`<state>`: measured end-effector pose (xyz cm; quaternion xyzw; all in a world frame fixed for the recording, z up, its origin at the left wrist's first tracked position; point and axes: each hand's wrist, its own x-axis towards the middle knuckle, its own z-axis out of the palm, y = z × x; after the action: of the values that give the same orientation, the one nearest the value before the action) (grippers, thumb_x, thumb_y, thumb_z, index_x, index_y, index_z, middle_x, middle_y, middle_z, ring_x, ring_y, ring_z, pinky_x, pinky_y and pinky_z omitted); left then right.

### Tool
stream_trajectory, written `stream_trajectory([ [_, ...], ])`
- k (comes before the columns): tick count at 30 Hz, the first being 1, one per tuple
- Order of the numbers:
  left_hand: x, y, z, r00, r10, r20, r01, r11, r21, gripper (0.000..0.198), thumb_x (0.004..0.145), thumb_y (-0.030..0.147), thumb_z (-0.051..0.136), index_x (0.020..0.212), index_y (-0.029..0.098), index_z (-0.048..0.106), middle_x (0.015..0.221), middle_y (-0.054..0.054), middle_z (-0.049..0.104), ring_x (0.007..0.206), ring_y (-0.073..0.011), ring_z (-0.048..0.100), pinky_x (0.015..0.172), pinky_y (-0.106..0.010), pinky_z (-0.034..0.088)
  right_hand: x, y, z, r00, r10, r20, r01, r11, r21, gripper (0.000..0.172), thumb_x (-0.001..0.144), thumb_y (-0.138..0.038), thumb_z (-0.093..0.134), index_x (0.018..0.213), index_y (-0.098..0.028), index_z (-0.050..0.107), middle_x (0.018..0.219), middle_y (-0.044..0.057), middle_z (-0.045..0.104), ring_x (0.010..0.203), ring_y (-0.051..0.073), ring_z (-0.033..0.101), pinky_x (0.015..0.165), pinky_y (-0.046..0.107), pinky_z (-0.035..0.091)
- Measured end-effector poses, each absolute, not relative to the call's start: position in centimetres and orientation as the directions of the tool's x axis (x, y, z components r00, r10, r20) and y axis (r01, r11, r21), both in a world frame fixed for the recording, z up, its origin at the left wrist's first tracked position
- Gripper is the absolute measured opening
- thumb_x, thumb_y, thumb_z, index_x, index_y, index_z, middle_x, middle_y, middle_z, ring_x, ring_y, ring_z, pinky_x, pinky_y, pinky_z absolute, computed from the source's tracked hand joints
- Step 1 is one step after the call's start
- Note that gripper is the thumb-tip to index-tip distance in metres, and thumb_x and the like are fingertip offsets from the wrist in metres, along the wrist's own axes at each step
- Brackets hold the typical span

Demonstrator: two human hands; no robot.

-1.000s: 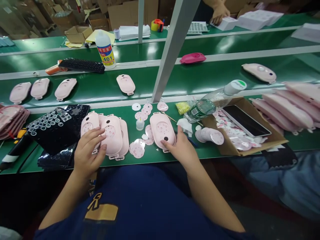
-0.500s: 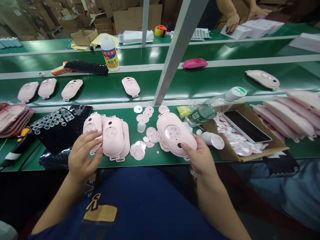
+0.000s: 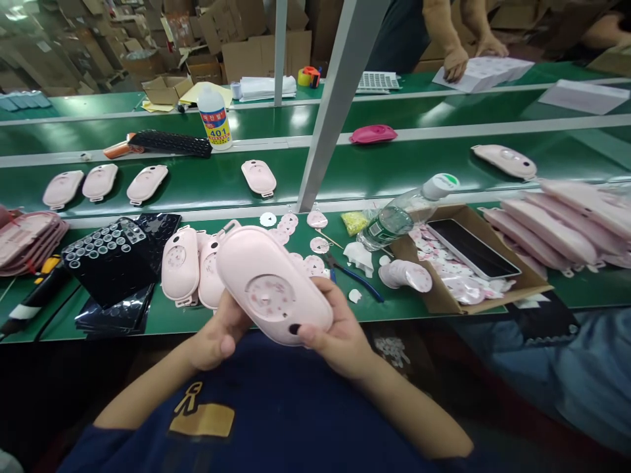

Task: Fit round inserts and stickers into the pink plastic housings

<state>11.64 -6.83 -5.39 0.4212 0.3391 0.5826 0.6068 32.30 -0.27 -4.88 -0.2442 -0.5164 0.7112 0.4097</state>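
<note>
Four pink covers (image 3: 259,178) lie left of a metal post (image 3: 335,92), one magenta cover (image 3: 373,135) to its right; one pair of pliers (image 3: 362,280) rests nearer me. Over the front edge of the green bench (image 3: 401,309), my right hand (image 3: 341,334) pinches a patterned pink cover (image 3: 280,266); my left hand (image 3: 215,338) tucks fingers behind it, their grip hidden. Cardboard boxes (image 3: 266,62) crowd the room's rear.

A factory workshop
Beyond the gripped pink case (image 3: 273,279) — long green benches (image 3: 419,157), a co-worker (image 3: 407,39), piled cardboard boxes (image 3: 249,62).
</note>
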Motion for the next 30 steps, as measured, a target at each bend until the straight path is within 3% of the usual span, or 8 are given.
stream_trajectory([
  [3, 11.8, -6.7, -5.1, -0.23, 0.969, -0.091, -0.594, -0.065, 0.802, 0.045, 0.076, 0.041, 0.079, 0.117, 0.026, 0.067, 0.111, -0.007, 0.072, 0.093, -0.0256, 0.07, 0.079, -0.037, 0.058, 31.5, 0.0, -4.6, -0.647, 0.733, 0.209, -0.396, -0.09, -0.914, 0.046, 0.083, -0.04, 0.075, 0.124, -0.031, 0.056, 0.117, 0.005, 0.06, 0.099, 0.018, 0.061, 0.089, 0.034, 0.052],
  [6, 10.7, -6.9, -4.6, -0.228, 0.96, -0.164, -0.725, -0.055, 0.686, 0.042, 0.07, 0.039, 0.082, 0.107, 0.023, 0.07, 0.089, -0.004, 0.072, 0.068, -0.0192, 0.065, 0.055, -0.028, 0.055, 31.6, 0.4, -4.6, -0.621, 0.76, 0.19, -0.47, -0.167, -0.867, 0.027, 0.089, -0.04, 0.07, 0.113, -0.029, 0.064, 0.105, 0.003, 0.064, 0.088, 0.014, 0.062, 0.083, 0.032, 0.053],
  [9, 9.7, -7.4, -4.5, -0.259, 0.96, -0.106, -0.794, -0.149, 0.589, 0.053, 0.065, 0.039, 0.083, 0.114, 0.025, 0.067, 0.084, -0.001, 0.069, 0.064, -0.0168, 0.062, 0.048, -0.025, 0.051, 31.4, 0.6, -4.7, -0.619, 0.78, 0.096, -0.487, -0.285, -0.826, 0.014, 0.087, -0.037, 0.072, 0.093, -0.025, 0.067, 0.083, 0.0, 0.063, 0.071, 0.012, 0.058, 0.066, 0.026, 0.05],
  [13, 9.2, -7.8, -4.7, -0.316, 0.941, -0.121, -0.82, -0.207, 0.533, 0.039, 0.082, 0.04, 0.068, 0.119, 0.029, 0.062, 0.082, 0.0, 0.065, 0.062, -0.0145, 0.059, 0.048, -0.023, 0.047, 30.8, 0.5, -4.6, -0.622, 0.779, 0.073, -0.491, -0.317, -0.811, 0.014, 0.083, -0.034, 0.076, 0.085, -0.023, 0.067, 0.076, -0.001, 0.061, 0.065, 0.011, 0.055, 0.061, 0.024, 0.048],
  [18, 8.6, -7.9, -5.5, -0.281, 0.957, -0.075, -0.811, -0.195, 0.551, 0.036, 0.086, 0.048, 0.061, 0.119, 0.033, 0.062, 0.078, 0.0, 0.062, 0.058, -0.0146, 0.057, 0.044, -0.023, 0.042, 30.5, 0.3, -4.5, -0.612, 0.786, 0.089, -0.514, -0.31, -0.8, 0.012, 0.083, -0.031, 0.075, 0.081, -0.022, 0.066, 0.074, -0.002, 0.06, 0.064, 0.01, 0.054, 0.06, 0.024, 0.046],
  [24, 8.3, -7.6, -6.9, -0.288, 0.957, -0.028, -0.714, -0.195, 0.672, 0.041, 0.084, 0.062, 0.055, 0.116, 0.038, 0.065, 0.068, 0.0, 0.052, 0.048, -0.0125, 0.047, 0.037, -0.022, 0.032, 30.5, 0.3, -4.6, -0.611, 0.79, 0.054, -0.502, -0.334, -0.798, 0.013, 0.08, -0.03, 0.073, 0.076, -0.021, 0.064, 0.071, -0.001, 0.06, 0.061, 0.012, 0.053, 0.06, 0.026, 0.043],
  [30, 9.5, -7.4, -6.4, -0.335, 0.934, -0.123, -0.668, -0.143, 0.73, 0.059, 0.083, 0.065, 0.05, 0.137, 0.04, 0.052, 0.071, -0.001, 0.05, 0.052, -0.0147, 0.046, 0.041, -0.025, 0.034, 30.6, 0.6, -4.9, -0.581, 0.809, 0.09, -0.494, -0.262, -0.829, 0.008, 0.074, -0.015, 0.064, 0.07, -0.022, 0.064, 0.064, -0.002, 0.055, 0.06, 0.013, 0.051, 0.057, 0.026, 0.041],
])
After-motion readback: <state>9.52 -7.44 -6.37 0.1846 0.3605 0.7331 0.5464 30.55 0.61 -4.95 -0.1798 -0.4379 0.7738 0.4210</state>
